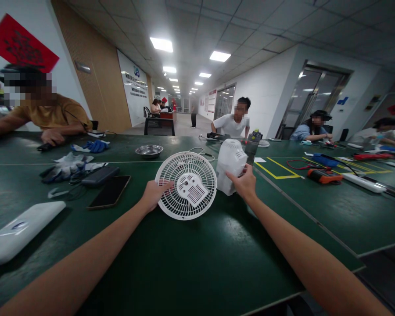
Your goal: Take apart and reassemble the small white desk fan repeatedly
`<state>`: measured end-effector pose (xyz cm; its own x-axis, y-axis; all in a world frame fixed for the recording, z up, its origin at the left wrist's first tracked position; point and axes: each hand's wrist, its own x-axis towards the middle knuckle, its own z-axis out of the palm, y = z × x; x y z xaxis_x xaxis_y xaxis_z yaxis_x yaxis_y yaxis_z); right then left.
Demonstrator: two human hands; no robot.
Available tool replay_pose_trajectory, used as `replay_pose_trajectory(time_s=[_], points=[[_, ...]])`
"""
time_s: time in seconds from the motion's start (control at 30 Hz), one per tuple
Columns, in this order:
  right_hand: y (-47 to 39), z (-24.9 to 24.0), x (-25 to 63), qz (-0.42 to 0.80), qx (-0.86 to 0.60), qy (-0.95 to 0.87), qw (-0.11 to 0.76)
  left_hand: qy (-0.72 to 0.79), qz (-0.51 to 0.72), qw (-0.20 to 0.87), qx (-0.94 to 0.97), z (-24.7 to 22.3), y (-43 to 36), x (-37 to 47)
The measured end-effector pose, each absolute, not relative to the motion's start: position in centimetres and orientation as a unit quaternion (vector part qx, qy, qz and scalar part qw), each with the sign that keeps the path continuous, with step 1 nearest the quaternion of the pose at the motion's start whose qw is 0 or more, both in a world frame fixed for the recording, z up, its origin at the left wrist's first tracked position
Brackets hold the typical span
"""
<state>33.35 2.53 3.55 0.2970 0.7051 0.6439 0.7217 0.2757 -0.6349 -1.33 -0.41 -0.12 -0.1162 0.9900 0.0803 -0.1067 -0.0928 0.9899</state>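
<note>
My left hand (154, 194) is closed on the left rim of a round white fan grille (187, 185), its thumb lying over the bars. The grille is tilted up above the green table, and a slotted plate sits at its centre. In my right hand (245, 181) is a white plastic fan housing (229, 164) with vent slots near its top. That hand grips the housing from the right side, thumb in front; its other fingers are mostly hidden behind. Grille and housing are side by side, close together; whether they touch I cannot tell. A pale cable (202, 152) shows behind the grille.
On the green table (184, 272), a metal bowl (149, 151), a phone (109, 192), gloves (90, 146) and a white device (24, 230) are to the left. A bottle (253, 147) stands behind the housing. An orange multimeter (324, 176) lies right. Several people sit around.
</note>
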Motion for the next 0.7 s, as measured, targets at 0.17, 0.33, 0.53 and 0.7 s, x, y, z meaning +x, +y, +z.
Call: replay_pose_trajectory(time_s=[0.17,0.33,0.53,0.7], points=[[3.4,4.3,36.1,-0.042,-0.605,-0.565,0.559,0.481,0.573,0.481,0.458,-0.1,-0.4,-1.4],[4.6,4.6,39.9,-0.044,-0.624,-0.539,0.564,0.480,0.574,0.484,0.454,-0.2,-0.3,-1.4],[5.4,3.8,41.8,-0.010,-0.632,-0.535,0.560,0.485,0.574,0.484,0.447,-0.1,-0.4,-1.4],[5.5,3.8,41.9,0.002,-0.614,-0.553,0.562,0.479,0.574,0.482,0.456,-0.2,-0.3,-1.5]])
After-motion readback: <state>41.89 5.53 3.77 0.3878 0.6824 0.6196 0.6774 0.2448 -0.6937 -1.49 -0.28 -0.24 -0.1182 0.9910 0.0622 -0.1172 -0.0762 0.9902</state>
